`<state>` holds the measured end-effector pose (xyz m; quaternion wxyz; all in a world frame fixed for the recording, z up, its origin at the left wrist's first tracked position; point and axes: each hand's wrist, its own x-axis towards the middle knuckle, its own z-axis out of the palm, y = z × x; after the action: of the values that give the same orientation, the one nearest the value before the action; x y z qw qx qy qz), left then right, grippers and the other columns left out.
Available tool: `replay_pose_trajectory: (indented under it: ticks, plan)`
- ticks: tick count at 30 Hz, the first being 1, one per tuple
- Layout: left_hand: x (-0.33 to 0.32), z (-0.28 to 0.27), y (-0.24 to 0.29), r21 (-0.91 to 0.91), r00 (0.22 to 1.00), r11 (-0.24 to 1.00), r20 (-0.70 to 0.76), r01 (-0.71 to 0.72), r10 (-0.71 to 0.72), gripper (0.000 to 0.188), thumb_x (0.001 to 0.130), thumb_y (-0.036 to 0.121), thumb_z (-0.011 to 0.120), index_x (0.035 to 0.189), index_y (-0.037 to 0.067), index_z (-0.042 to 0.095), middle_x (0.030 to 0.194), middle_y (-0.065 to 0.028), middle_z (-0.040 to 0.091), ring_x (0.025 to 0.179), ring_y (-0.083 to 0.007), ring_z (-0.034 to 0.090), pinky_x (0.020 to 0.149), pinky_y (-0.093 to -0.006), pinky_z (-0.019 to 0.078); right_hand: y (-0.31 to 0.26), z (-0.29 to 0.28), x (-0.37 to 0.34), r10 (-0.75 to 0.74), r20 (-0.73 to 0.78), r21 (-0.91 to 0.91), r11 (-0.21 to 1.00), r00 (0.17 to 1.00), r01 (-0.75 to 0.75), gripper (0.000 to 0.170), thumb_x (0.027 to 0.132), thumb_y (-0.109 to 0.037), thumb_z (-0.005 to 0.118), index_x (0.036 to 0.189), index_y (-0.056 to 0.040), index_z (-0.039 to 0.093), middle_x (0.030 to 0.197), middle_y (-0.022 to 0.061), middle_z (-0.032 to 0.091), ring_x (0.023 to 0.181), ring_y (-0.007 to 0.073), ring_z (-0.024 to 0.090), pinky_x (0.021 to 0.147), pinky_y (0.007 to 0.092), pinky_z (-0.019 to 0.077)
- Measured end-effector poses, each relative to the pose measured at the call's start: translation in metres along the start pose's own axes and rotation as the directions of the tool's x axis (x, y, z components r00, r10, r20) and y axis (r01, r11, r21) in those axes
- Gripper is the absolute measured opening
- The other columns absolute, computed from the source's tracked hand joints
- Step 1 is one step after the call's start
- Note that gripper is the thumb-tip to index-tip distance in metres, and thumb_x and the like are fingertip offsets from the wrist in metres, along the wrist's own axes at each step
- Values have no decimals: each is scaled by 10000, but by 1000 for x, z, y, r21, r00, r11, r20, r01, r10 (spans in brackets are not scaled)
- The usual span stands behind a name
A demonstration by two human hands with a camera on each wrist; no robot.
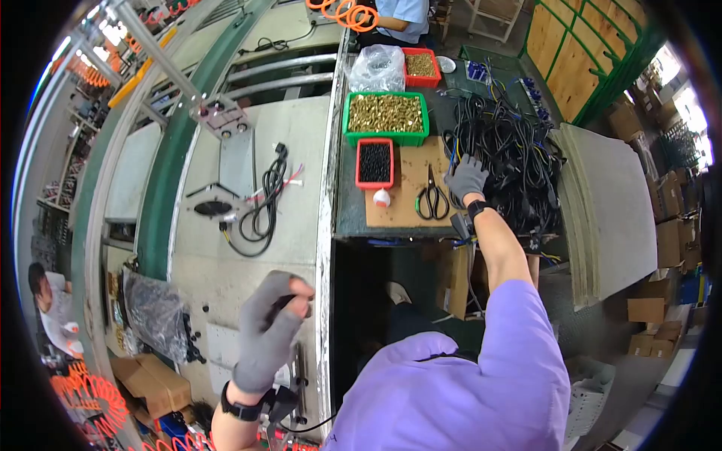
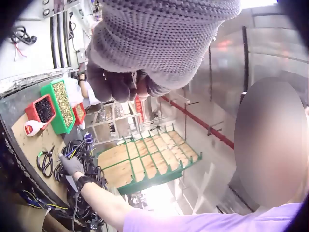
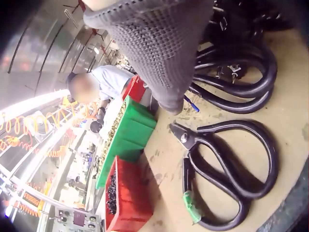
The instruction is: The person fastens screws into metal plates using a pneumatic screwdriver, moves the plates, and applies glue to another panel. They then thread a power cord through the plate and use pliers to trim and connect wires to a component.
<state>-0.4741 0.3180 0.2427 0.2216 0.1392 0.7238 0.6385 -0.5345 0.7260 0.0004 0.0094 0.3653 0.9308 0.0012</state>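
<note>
My right hand (image 1: 466, 178), in a grey glove with bare fingertips, rests at the left edge of a pile of black cables (image 1: 504, 143); the right wrist view shows the glove (image 3: 157, 53) beside looped cable (image 3: 241, 72), its fingers partly hidden. Black-handled scissors (image 1: 432, 197) lie on cardboard (image 1: 391, 214) just left of that hand. My left hand (image 1: 272, 323) is raised over the metal bench, its fingers bent and nothing seen in them. On that bench, beyond the left hand, lie a coiled black cable (image 1: 263, 214) and a round black part (image 1: 213, 207).
A green bin of brass pieces (image 1: 387, 139), a red bin of black pieces (image 1: 374, 185) and a white-and-red bottle (image 1: 382, 198) stand left of the scissors. Grey sheets (image 1: 609, 218) lean at the right. Another person (image 1: 402, 19) is at the far end.
</note>
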Motion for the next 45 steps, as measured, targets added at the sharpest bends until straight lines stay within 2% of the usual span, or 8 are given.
replay_pose_trajectory:
  ticks: [9,11,13,28,31,33,39,45]
  plan:
    - [162,95,-56,45,932,986,319,164,-169,155,828,95,491,949,11,538,786,1,499,698,-66,462,643,-203,396,28,30,78,-94,-82,202,973,992,109,376,750,-316,562,1012,-48,590,729,30,588,681,192,574,627,330,458]
    - [189,111,-66,28,908,981,375,192,-188,159,832,105,499,955,12,537,835,-15,516,711,-83,493,664,-214,415,49,10,81,-28,114,973,-201,993,-117,270,827,-231,512,965,-14,595,553,-42,493,464,88,476,478,219,399]
    - [211,128,-72,13,873,974,441,226,-208,177,843,129,485,965,9,531,830,-12,514,715,-83,491,671,-217,415,75,-60,52,-27,47,939,-339,999,-53,323,889,-254,477,1004,39,552,516,-71,360,429,11,336,414,165,266]
    - [335,303,-213,272,989,954,37,129,-144,501,738,171,621,1097,-84,383,922,-160,568,826,-227,567,733,-306,452,130,-139,30,-6,126,752,-652,992,-99,450,902,-352,374,1244,-59,385,828,50,551,619,110,501,562,250,425]
    - [341,309,-217,47,935,934,5,354,-355,385,721,198,590,999,-42,472,921,-173,586,818,-246,591,707,-299,468,148,-116,22,-55,86,779,-619,995,-102,488,897,-407,376,1270,-93,355,1011,88,544,673,144,544,620,278,450]
    - [324,294,-158,-399,720,623,548,673,-426,161,746,122,532,857,6,518,779,-92,579,714,-168,569,628,-256,459,161,-95,14,-19,155,877,-457,988,-146,406,900,-298,405,1237,-70,406,977,74,559,683,125,542,631,272,450]
    - [262,219,-51,-280,866,884,448,373,-223,420,715,67,573,1109,-3,444,760,-4,486,631,-83,457,595,-220,383,180,-57,0,172,-257,911,373,951,178,279,817,-128,543,1074,-22,523,871,26,582,732,103,542,680,210,439]
    - [217,133,19,-210,989,974,140,81,-52,508,627,78,591,1098,-11,421,695,-16,483,588,-86,432,535,-221,342,189,-49,20,208,-298,435,898,932,-62,511,717,-293,648,1131,-57,462,1038,158,547,949,340,515,792,414,431]
